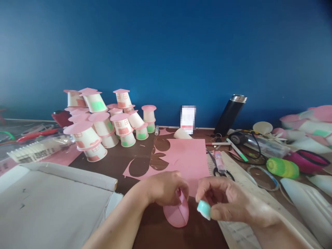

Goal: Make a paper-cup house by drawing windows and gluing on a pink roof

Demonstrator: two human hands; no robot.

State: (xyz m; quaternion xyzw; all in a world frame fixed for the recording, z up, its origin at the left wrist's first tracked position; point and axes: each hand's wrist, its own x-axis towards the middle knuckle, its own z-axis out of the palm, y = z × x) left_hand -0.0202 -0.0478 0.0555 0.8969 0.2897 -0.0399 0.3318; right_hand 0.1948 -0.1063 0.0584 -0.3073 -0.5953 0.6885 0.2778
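Observation:
My left hand is closed, pinching a pink paper circle with a slit cut in it, held just above the brown table. My right hand is closed around a small glue stick with a mint-green end, right beside the circle. Behind both hands lies a pink paper sheet with round holes cut out of its left side.
Upturned paper cups with pink roofs are stacked at the back left. Black-handled scissors, pens, a black flask, a green bottle and clutter fill the right. A white paper roll lies at the left.

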